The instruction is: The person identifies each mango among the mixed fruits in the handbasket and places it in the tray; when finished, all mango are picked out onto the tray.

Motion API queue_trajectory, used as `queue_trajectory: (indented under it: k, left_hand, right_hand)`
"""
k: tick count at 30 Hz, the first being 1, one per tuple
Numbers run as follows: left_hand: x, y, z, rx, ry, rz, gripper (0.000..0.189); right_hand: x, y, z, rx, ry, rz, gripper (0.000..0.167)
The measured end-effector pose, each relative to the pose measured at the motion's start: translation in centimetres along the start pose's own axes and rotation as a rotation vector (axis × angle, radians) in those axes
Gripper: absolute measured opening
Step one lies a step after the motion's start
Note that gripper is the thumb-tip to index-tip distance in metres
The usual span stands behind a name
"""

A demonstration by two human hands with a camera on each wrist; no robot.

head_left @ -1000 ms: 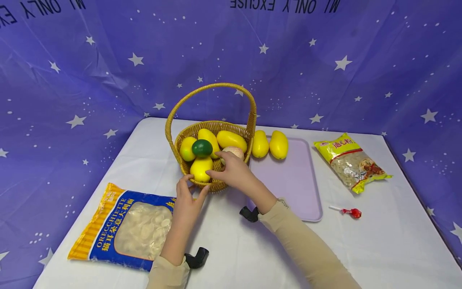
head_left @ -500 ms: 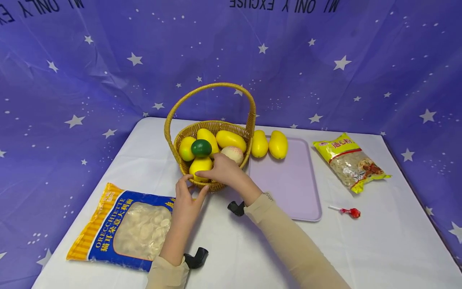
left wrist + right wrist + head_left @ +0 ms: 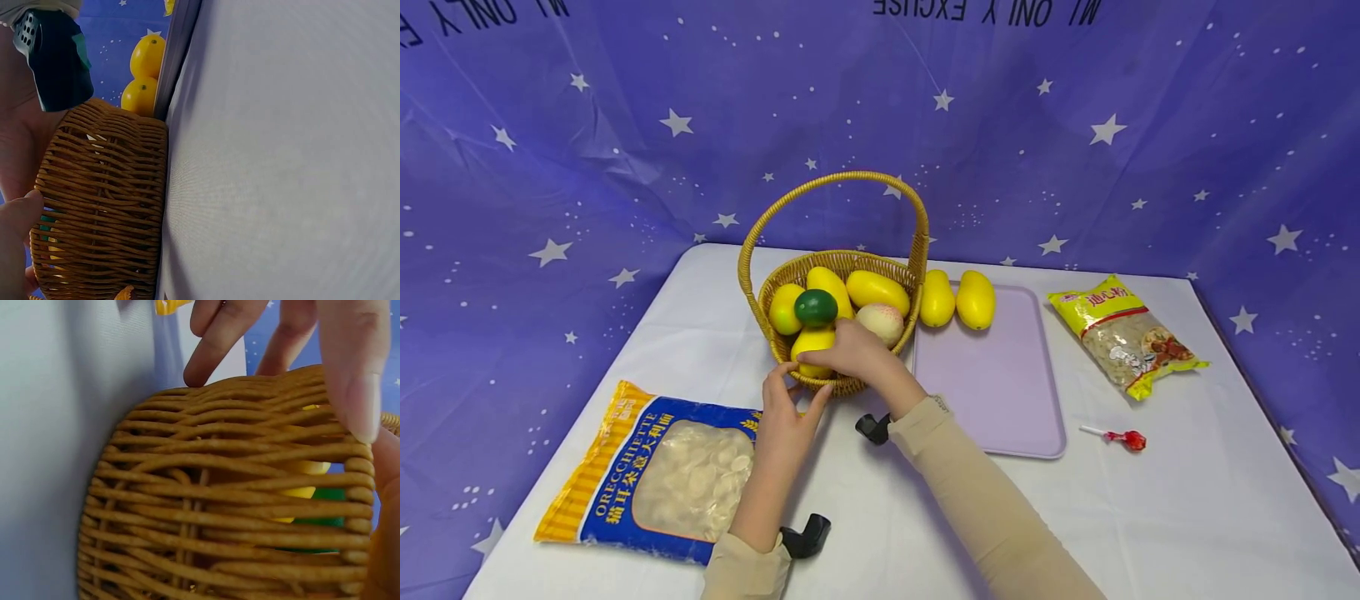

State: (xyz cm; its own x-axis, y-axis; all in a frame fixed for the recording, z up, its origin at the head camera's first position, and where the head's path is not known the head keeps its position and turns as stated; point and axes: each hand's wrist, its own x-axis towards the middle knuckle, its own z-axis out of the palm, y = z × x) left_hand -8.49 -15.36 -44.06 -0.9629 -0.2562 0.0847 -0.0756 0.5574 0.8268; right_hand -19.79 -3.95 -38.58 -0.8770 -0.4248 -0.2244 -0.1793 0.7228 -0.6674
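My left hand (image 3: 786, 433) grips the front rim of a wicker basket (image 3: 850, 386), its thumb against the outer wall. Inside the basket my right hand (image 3: 861, 354) holds a yellow mango (image 3: 808, 343) at the front, with the thumb over its near side; the fingertips behind it are hidden. A dark green fruit (image 3: 816, 308) sits just behind that mango. More yellow fruit (image 3: 877, 292) and a pale pinkish peach (image 3: 882, 323) lie in the basket as well. The woven wall (image 3: 100, 200) fills much of the left wrist view and, close up, the right wrist view.
Two mangoes (image 3: 976, 300) lie at the far end of a lilac tray (image 3: 992, 392). To its right are a yellow food bag (image 3: 1127, 337) and a red lollipop (image 3: 1126, 440). A blue orecchiette bag (image 3: 692, 475) lies beside my left forearm. The basket handle (image 3: 835, 179) arches above the fruit.
My right hand has moved left from over the peach to the front mango, closing its fingers around it. The peach is now uncovered. The left hand stays on the rim.
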Motion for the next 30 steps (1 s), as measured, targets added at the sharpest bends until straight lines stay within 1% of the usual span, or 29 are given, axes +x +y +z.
queue_trajectory:
  k: [5, 10, 17, 25, 27, 30]
  left_hand:
    - [0.0, 0.1, 0.0, -0.006, 0.006, 0.010, 0.063]
    - [0.0, 0.1, -0.1, -0.001, 0.011, 0.007, 0.063]
    - [0.0, 0.1, -0.2, -0.003, -0.003, 0.001, 0.064]
    - [-0.1, 0.0, -0.1, -0.010, -0.002, 0.001, 0.065]
    - [-0.1, 0.0, -0.1, -0.007, -0.001, 0.001, 0.065]
    - [-0.1, 0.0, -0.1, 0.000, -0.002, -0.005, 0.065]
  right_hand:
    - [0.2, -0.2, 0.2, -0.008, -0.001, 0.006, 0.085]
    - [0.5, -0.1, 0.0, 0.001, -0.023, -0.009, 0.080]
    - [0.7, 0.5, -0.3, 0.094, -0.056, -0.028, 0.062]
    - [0.4, 0.6, -1.2, 0.130, -0.118, -0.061, 0.042]
    - [0.3, 0.5, -1.5, 0.129, -0.132, -0.065, 0.042]
    - [0.0, 0.4, -2.0, 0.097, -0.144, -0.064, 0.048]
